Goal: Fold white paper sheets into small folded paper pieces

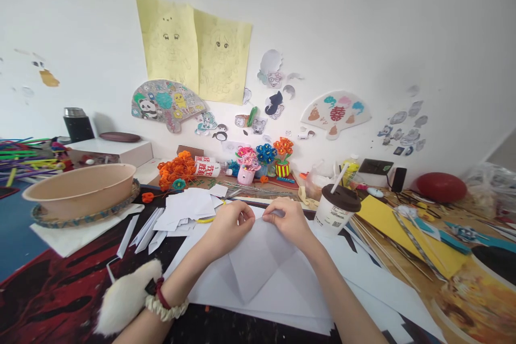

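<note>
Between both hands is a white sheet of paper (262,263), its lower corner pointing toward me. My left hand (231,226) pinches the far edge of this sheet with thumb and fingertips. Close beside it, my right hand (291,220) pinches the same edge a little to the right. Under the held piece lie larger white sheets (298,301). Left of my left hand, a pile of cut white paper (187,208) partly covers something yellow and curved (205,220). Several narrow folded paper strips (145,230) lie farther left.
A lidded paper cup with a straw (334,209) stands just right of my right hand. A beige basin (80,188) sits at left, a white furry thing (129,295) by my left wrist. Behind are pipe-cleaner flowers (266,158); yellow card (411,236) and thin sticks (382,250) lie right.
</note>
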Action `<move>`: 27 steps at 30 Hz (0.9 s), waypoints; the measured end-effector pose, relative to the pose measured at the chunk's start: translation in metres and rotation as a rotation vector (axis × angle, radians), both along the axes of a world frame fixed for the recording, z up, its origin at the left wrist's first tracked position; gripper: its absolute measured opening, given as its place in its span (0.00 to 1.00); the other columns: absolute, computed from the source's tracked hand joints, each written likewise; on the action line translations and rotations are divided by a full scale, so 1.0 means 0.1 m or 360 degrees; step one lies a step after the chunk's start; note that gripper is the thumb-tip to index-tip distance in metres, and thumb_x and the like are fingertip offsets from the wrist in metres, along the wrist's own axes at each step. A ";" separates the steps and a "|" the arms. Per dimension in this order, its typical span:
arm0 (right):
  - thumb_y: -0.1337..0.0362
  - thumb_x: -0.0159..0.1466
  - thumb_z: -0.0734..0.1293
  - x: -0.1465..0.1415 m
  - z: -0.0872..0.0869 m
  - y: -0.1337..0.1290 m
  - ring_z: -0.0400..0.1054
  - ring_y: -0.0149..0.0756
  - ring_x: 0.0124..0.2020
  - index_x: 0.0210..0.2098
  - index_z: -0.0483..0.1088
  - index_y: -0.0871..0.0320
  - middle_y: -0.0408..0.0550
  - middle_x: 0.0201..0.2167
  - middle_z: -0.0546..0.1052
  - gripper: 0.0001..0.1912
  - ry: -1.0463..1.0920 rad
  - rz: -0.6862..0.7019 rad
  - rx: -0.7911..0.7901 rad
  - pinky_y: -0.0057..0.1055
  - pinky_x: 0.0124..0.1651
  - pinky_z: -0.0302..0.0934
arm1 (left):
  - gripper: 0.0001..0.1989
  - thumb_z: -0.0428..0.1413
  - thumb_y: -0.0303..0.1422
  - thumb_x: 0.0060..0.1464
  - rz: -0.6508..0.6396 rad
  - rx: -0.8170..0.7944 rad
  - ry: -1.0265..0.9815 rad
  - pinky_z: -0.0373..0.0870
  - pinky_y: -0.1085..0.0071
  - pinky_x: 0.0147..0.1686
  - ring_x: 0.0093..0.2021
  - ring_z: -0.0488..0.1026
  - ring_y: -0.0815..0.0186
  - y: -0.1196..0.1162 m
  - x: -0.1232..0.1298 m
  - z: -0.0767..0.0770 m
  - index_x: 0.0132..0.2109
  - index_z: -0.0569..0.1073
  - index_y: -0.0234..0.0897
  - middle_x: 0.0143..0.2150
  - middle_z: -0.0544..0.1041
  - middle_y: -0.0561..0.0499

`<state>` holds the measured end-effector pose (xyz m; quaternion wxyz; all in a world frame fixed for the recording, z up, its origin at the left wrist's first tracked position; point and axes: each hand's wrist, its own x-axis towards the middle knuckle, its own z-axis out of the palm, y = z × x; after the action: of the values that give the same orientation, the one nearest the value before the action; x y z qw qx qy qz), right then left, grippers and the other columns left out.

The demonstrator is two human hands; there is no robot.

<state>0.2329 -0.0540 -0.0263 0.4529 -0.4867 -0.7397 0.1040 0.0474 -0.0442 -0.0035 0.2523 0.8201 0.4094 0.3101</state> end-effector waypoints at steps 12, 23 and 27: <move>0.70 0.53 0.69 0.12 -0.02 0.05 0.69 0.39 0.32 0.22 0.74 0.54 0.44 0.25 0.78 0.06 0.0047 -0.0086 0.0040 0.34 0.40 0.57 | 0.07 0.50 0.31 0.50 0.0008 0.0013 -0.0015 0.61 0.73 0.28 0.29 0.69 0.68 -0.01 -0.03 0.05 0.30 0.72 0.36 0.29 0.75 0.51; 0.66 0.53 0.69 0.30 -0.06 0.12 0.70 0.40 0.31 0.23 0.74 0.56 0.47 0.26 0.78 0.03 0.0161 -0.0147 0.0021 0.34 0.37 0.60 | 0.07 0.49 0.31 0.49 0.0017 0.0006 -0.0031 0.61 0.73 0.27 0.28 0.69 0.68 -0.01 -0.08 0.10 0.29 0.72 0.36 0.28 0.75 0.51; 0.64 0.53 0.69 0.34 -0.07 0.12 0.70 0.41 0.32 0.23 0.74 0.56 0.47 0.26 0.78 0.04 0.0180 -0.0184 0.0006 0.35 0.38 0.60 | 0.08 0.49 0.32 0.50 0.0015 0.0006 -0.0029 0.62 0.73 0.28 0.29 0.70 0.67 0.00 -0.10 0.12 0.29 0.72 0.36 0.28 0.75 0.51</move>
<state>0.2673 -0.0419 -0.0328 0.5001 -0.5210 -0.6839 0.1035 0.0371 -0.0443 0.0089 0.2531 0.8158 0.4104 0.3195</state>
